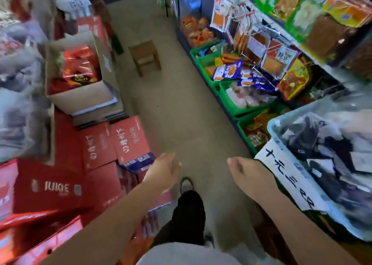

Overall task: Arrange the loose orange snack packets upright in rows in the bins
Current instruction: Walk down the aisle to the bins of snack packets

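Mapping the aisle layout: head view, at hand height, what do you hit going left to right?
At hand height: red JUICE carton → left hand → shoe → right hand → handwritten sign.

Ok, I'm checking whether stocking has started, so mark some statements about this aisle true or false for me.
1. The left hand and the right hand hold nothing. True.
2. A small wooden stool stands in the aisle ahead. True.
3. The green plastic bins line the person's left side. False: they line the right.
4. The red cardboard boxes sit on the right-hand shelves. False: they are stacked on the left.
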`<state>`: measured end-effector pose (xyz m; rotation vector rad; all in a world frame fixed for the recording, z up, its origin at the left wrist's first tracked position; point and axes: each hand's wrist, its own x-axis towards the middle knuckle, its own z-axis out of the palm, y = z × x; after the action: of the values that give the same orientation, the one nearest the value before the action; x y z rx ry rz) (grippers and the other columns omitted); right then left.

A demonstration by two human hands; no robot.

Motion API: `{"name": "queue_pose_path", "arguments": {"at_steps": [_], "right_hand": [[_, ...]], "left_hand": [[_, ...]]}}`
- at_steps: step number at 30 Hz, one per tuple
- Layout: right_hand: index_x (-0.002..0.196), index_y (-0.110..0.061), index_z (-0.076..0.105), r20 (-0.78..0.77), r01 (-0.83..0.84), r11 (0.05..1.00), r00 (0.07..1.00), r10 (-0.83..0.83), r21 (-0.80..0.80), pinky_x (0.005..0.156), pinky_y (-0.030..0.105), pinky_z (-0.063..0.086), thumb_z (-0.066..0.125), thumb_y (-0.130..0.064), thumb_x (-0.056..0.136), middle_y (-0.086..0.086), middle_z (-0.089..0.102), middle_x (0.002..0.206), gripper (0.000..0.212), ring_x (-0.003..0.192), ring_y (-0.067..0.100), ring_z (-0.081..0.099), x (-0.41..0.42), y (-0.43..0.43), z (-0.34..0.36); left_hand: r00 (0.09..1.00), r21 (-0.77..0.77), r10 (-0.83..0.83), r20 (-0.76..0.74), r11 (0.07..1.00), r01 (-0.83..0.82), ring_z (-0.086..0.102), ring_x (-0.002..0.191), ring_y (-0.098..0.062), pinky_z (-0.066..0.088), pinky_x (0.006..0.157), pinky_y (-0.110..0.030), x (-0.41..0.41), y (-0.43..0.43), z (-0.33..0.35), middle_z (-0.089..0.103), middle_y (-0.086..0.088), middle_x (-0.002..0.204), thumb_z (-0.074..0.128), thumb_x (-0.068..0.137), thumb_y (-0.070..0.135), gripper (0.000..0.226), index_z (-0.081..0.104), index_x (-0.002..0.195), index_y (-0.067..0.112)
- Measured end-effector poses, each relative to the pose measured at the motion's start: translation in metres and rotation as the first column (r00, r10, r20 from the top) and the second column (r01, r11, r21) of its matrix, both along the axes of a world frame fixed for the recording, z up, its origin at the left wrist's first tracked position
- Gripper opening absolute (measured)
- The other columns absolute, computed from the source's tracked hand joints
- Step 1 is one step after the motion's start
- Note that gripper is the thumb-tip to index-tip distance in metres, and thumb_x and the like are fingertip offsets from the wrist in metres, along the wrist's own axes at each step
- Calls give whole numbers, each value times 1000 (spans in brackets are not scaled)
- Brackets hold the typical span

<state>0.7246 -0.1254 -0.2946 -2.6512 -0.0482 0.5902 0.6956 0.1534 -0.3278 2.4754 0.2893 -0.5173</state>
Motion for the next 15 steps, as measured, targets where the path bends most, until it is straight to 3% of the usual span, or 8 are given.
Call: {"name": "queue_pose_path", "arguments": {"at_steps": [4, 7, 15], "right_hand": [[129, -10, 66, -66, -52, 999, 996, 52, 3, 106, 45, 47, 34, -53, 108, 10, 68, 130, 58, 125, 28, 60, 101, 40, -15], [149, -14, 53, -78, -85, 996, 993, 86, 18, 116, 44, 41, 35, -57, 107, 6, 56, 150, 63, 140, 24, 50, 183, 68, -16], [149, -18, 54, -34, -95, 995, 995, 96, 7, 113, 36, 41, 39, -62, 104, 0, 57, 149, 65, 138, 19, 52, 366, 119, -1]], "left_hand": [[1000, 5, 6, 5, 1000, -6, 50, 137, -35, 41, 112, -37, 97, 30, -12, 53, -17, 148, 48, 103, 41, 59, 47, 151, 8], [1000, 15, 1, 2, 1000, -1, 54, 131, -34, 45, 104, -35, 167, 59, -15, 55, -13, 142, 51, 106, 36, 51, 49, 150, 10], [996, -15, 91, -1, 996, -91, 55, 130, -33, 46, 105, -38, 336, 110, 0, 59, -15, 138, 55, 106, 36, 48, 54, 143, 7]]}}
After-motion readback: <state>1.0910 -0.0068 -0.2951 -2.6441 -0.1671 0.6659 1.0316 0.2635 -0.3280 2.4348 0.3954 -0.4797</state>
